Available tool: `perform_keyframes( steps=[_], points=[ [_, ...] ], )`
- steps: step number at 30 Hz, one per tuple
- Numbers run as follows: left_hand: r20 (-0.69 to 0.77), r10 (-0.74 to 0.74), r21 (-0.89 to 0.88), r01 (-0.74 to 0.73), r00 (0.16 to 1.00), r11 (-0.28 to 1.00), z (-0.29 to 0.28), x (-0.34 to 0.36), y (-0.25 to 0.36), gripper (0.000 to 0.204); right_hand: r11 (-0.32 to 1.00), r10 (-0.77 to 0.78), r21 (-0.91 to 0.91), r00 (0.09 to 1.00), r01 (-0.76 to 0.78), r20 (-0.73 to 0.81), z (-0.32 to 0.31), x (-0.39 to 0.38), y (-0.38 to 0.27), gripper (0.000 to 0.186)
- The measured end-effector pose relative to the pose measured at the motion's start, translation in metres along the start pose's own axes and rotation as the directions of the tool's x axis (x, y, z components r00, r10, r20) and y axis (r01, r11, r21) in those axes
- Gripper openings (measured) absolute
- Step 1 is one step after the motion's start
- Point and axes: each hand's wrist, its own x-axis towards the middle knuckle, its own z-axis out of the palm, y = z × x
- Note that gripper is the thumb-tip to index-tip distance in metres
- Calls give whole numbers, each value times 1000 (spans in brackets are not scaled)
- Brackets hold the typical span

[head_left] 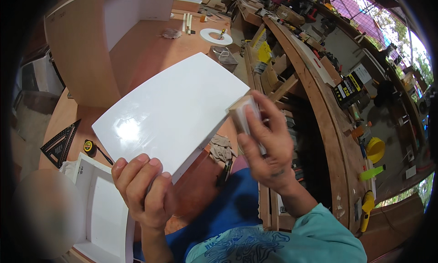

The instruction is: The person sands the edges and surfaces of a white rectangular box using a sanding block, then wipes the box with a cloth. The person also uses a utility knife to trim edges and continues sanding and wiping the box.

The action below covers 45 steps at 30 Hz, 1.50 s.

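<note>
- The step in hand looks to be smoothing the long right edge of a white panel [164, 107] with a small block [239, 114]; the block sits against that edge at the panel's 3 o'clock.
- The next move seems to call for the block flat along the edge, light even pressure, and the glossy top face spared from scuffs.
- Left hand [146, 185], at the panel's 7 o'clock: fingers bent and close together over the near edge, tips on the white face, steadying it. Where the thumb bears cannot be told.
- Right hand [269, 149], at 4 o'clock: pinching the block, thumb on the near side, fingers wrapped round the far side, parted only by its thickness. The palm looks clear of the panel.
- The panel is held tilted, left of the view's middle toward 9 o'clock, its bowed short edge at its own 9 to 10 o'clock. What bears it underneath is hidden.
- Around the panel: an open white box [107, 217] at 7, a tape measure [90, 148] at 8, a black set square [60, 143] farther out between 8 and 9, a cabinet [82, 48] at 10, a white ring [206, 36] at 1, a crumpled cloth [222, 149] at 4.
</note>
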Motion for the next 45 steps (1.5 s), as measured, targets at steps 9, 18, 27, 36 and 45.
perform_keyframes(
  steps=[9, 18, 27, 36, 45],
  points=[
    [6, -65, -10, 65, 998, 998, 1, 0, 14, 22, 993, 78, -84, 997, -79, -17, 3, 12, 29, 41],
    [17, -21, -16, 21, 1000, 1000, -3, -5, 9, 21, 996, 65, -57, 998, -65, -6, 5, 36, 45, 39],
    [37, -40, 15, 40, 998, 999, -2, -4, 11, 20, 984, 135, -107, 988, -143, -81, 13, 76, 89, 37],
    [39, -51, 23, 50, 998, 998, -4, -5, 9, 22, 992, 126, -8, 990, -127, -69, 5, 34, 50, 35],
    [23, -56, -19, 57, 998, 998, -1, -2, 16, 20, 980, 89, -173, 993, -101, -73, 6, 72, 104, 38]
  ],
)
